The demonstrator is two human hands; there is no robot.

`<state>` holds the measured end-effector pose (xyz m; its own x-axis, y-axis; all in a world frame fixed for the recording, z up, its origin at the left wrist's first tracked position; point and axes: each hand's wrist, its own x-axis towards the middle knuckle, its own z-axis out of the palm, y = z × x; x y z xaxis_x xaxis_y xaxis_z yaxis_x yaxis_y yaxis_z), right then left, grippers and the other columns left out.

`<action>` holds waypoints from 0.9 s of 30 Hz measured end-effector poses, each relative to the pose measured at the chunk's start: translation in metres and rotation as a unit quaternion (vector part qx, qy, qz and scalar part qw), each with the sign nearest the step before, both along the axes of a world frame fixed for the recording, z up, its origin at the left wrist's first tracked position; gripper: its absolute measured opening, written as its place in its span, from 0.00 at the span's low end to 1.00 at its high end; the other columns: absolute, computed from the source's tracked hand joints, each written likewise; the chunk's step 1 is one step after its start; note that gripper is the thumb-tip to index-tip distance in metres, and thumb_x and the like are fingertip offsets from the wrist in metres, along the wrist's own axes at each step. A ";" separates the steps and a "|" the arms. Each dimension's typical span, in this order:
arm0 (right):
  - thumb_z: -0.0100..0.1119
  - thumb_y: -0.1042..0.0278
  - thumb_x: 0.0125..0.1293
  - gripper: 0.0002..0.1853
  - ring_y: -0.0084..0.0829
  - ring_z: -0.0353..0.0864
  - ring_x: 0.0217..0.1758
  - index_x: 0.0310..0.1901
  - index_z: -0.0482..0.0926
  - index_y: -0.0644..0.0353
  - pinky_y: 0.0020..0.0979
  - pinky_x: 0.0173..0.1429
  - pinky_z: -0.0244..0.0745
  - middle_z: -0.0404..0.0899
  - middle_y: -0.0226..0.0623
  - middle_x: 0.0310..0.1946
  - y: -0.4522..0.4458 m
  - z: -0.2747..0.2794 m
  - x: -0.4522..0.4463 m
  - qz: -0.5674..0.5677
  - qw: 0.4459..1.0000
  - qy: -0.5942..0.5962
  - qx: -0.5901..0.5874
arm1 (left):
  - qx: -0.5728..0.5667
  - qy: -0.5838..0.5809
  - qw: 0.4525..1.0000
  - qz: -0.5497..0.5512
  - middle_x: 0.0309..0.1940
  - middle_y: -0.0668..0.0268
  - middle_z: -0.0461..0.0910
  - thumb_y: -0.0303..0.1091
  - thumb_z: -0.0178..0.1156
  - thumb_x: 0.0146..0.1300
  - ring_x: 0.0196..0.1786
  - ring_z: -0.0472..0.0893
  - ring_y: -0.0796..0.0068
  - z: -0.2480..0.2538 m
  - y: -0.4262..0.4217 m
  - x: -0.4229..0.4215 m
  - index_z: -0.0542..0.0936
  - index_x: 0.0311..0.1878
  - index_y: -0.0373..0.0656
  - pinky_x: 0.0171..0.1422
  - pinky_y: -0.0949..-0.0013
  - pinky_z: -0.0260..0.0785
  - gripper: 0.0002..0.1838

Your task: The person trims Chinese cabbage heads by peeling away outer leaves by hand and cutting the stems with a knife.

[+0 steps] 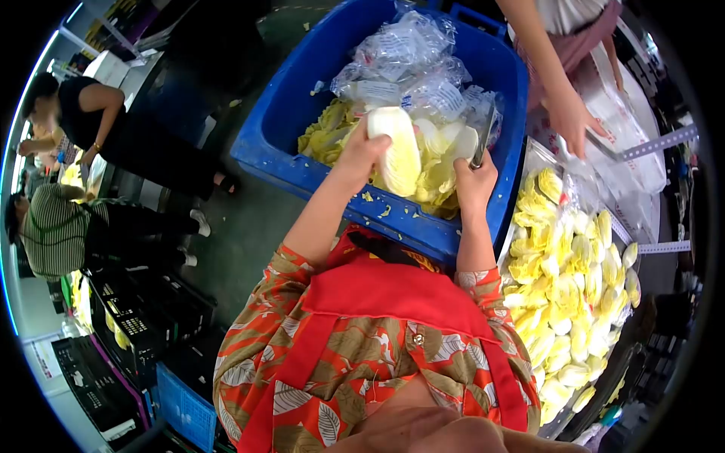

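My left hand (360, 157) is wrapped round a small napa cabbage (398, 162), its white base up and yellow leaves down. In my right hand (476, 181) is a knife (484, 140), gripped by the handle with the blade pointing up and away from me. Both hands are over a large blue bin (283, 136). Below them in the bin lie loose yellow cabbage leaves (325, 136) and cut pieces. Crumpled clear plastic bags (408, 57) with printing fill its far part.
To the right, many yellow cabbages (566, 287) are heaped on a table. A co-worker's hand (570, 117) reaches over white wrapping (627, 166) at the upper right. Two other people (57, 230) work at the left, near black crates (143, 302) and a blue crate (185, 408).
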<state>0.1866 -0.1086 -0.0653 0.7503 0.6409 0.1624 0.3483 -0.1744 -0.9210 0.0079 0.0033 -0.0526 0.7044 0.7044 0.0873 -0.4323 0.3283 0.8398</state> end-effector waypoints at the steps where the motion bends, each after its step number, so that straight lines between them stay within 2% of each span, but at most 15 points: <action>1: 0.57 0.73 0.50 0.18 0.26 0.78 0.31 0.45 0.79 0.66 0.28 0.41 0.72 0.80 0.40 0.29 0.000 -0.004 0.003 -0.004 0.999 -0.036 0.025 | -0.063 -0.003 0.998 -0.009 0.55 0.55 0.73 0.29 0.50 0.57 0.56 0.76 0.62 0.007 0.001 -0.003 0.61 0.63 0.37 0.61 0.61 0.69 0.28; 3: 0.57 0.73 0.51 0.18 0.24 0.77 0.31 0.46 0.79 0.66 0.27 0.40 0.72 0.80 0.39 0.29 0.000 -0.002 0.005 0.009 0.999 -0.005 0.042 | -0.198 -0.034 0.980 -0.002 0.57 0.57 0.71 0.31 0.49 0.60 0.59 0.73 0.62 -0.006 0.009 -0.005 0.61 0.65 0.40 0.63 0.61 0.68 0.28; 4: 0.57 0.73 0.52 0.19 0.23 0.77 0.31 0.47 0.79 0.66 0.27 0.40 0.72 0.80 0.37 0.29 -0.001 -0.001 0.005 0.026 0.998 0.025 0.058 | -0.197 -0.032 0.980 -0.005 0.57 0.57 0.71 0.31 0.49 0.60 0.59 0.73 0.62 -0.009 0.010 -0.004 0.61 0.65 0.40 0.63 0.61 0.68 0.28; 7: 0.60 0.75 0.53 0.16 0.18 0.75 0.32 0.46 0.78 0.69 0.22 0.38 0.70 0.80 0.29 0.31 0.000 -0.002 -0.011 0.071 0.993 0.061 0.067 | -0.157 0.001 0.987 -0.026 0.58 0.60 0.70 0.31 0.53 0.63 0.61 0.71 0.66 -0.005 0.006 0.001 0.59 0.67 0.44 0.63 0.64 0.67 0.29; 9: 0.62 0.73 0.57 0.20 0.20 0.77 0.41 0.52 0.77 0.68 0.22 0.48 0.71 0.81 0.33 0.39 0.001 0.009 -0.026 0.110 0.986 0.100 0.079 | 0.000 0.047 0.999 0.026 0.57 0.62 0.70 0.32 0.61 0.61 0.59 0.71 0.70 0.001 -0.007 0.009 0.58 0.69 0.45 0.62 0.66 0.66 0.34; 10: 0.62 0.71 0.56 0.22 0.18 0.75 0.37 0.54 0.76 0.65 0.22 0.43 0.70 0.81 0.31 0.36 0.004 0.006 -0.030 0.125 0.980 0.112 0.111 | -0.020 0.045 0.998 0.033 0.56 0.64 0.69 0.31 0.65 0.58 0.58 0.70 0.72 0.000 -0.009 0.013 0.57 0.69 0.42 0.62 0.68 0.65 0.38; 11: 0.63 0.69 0.56 0.24 0.16 0.72 0.32 0.57 0.76 0.62 0.21 0.38 0.70 0.80 0.29 0.34 0.007 0.001 -0.031 0.140 0.972 0.125 0.144 | -0.022 0.046 0.998 0.032 0.56 0.64 0.69 0.31 0.65 0.58 0.58 0.70 0.72 -0.003 -0.011 0.017 0.57 0.69 0.42 0.62 0.68 0.65 0.38; 13: 0.64 0.68 0.56 0.25 0.16 0.72 0.32 0.57 0.75 0.64 0.21 0.38 0.69 0.79 0.29 0.34 0.008 0.000 -0.030 0.147 0.970 0.138 0.134 | 0.046 0.104 0.992 0.061 0.56 0.63 0.69 0.32 0.65 0.58 0.59 0.70 0.72 -0.007 -0.013 0.025 0.57 0.69 0.39 0.62 0.68 0.64 0.38; 14: 0.66 0.67 0.55 0.26 0.16 0.71 0.32 0.56 0.75 0.66 0.21 0.38 0.69 0.79 0.29 0.34 0.009 0.000 -0.029 0.154 0.969 0.149 0.126 | 0.100 0.151 0.981 0.073 0.58 0.60 0.68 0.32 0.60 0.63 0.60 0.69 0.71 -0.006 -0.014 0.025 0.57 0.69 0.38 0.63 0.70 0.63 0.35; 15: 0.66 0.67 0.55 0.26 0.16 0.71 0.32 0.56 0.75 0.66 0.21 0.38 0.69 0.79 0.29 0.34 0.008 0.002 -0.030 0.152 0.969 0.148 0.127 | 0.101 0.151 0.981 0.071 0.58 0.60 0.68 0.32 0.60 0.63 0.60 0.69 0.71 -0.008 -0.012 0.026 0.57 0.69 0.38 0.63 0.70 0.63 0.35; 18: 0.67 0.65 0.54 0.27 0.19 0.72 0.34 0.55 0.74 0.69 0.22 0.41 0.69 0.78 0.30 0.33 0.005 0.003 -0.029 0.188 0.971 0.124 0.081 | 0.021 0.091 0.996 0.012 0.62 0.59 0.65 0.34 0.46 0.70 0.62 0.68 0.72 -0.009 -0.010 0.022 0.56 0.71 0.41 0.65 0.70 0.60 0.27; 19: 0.67 0.65 0.54 0.27 0.19 0.72 0.34 0.55 0.74 0.69 0.22 0.41 0.69 0.78 0.30 0.33 0.004 0.003 -0.028 0.185 0.971 0.125 0.082 | 0.021 0.092 0.995 0.009 0.62 0.59 0.65 0.34 0.46 0.70 0.62 0.68 0.72 -0.003 -0.011 0.019 0.56 0.71 0.41 0.65 0.70 0.60 0.27; 21: 0.66 0.66 0.54 0.27 0.19 0.73 0.36 0.55 0.74 0.69 0.23 0.43 0.69 0.78 0.31 0.35 0.002 0.005 -0.025 0.189 0.967 0.163 0.041 | 0.026 0.118 0.993 -0.013 0.62 0.59 0.65 0.32 0.48 0.69 0.63 0.67 0.73 0.005 -0.012 0.016 0.58 0.71 0.40 0.66 0.70 0.60 0.28; 25: 0.65 0.67 0.54 0.26 0.20 0.74 0.38 0.55 0.74 0.69 0.23 0.44 0.70 0.79 0.33 0.37 0.000 0.009 -0.026 0.187 0.965 0.180 0.040 | 0.027 0.093 0.995 -0.031 0.60 0.62 0.69 0.31 0.59 0.63 0.60 0.70 0.76 -0.006 -0.004 0.016 0.59 0.69 0.37 0.63 0.72 0.63 0.32; 27: 0.65 0.68 0.54 0.26 0.21 0.75 0.40 0.55 0.73 0.69 0.24 0.46 0.71 0.80 0.34 0.39 0.000 0.010 -0.026 0.186 0.961 0.195 0.057 | 0.041 0.110 0.993 -0.029 0.60 0.62 0.69 0.31 0.61 0.62 0.59 0.70 0.76 -0.008 -0.005 0.019 0.60 0.69 0.37 0.63 0.72 0.64 0.33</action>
<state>0.1602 -0.1086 -0.0554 0.4910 0.8712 -0.0010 -0.0093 0.0041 -0.9999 0.0266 -0.0020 -0.0602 0.7519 0.6590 -0.0183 -0.2175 0.2742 0.9367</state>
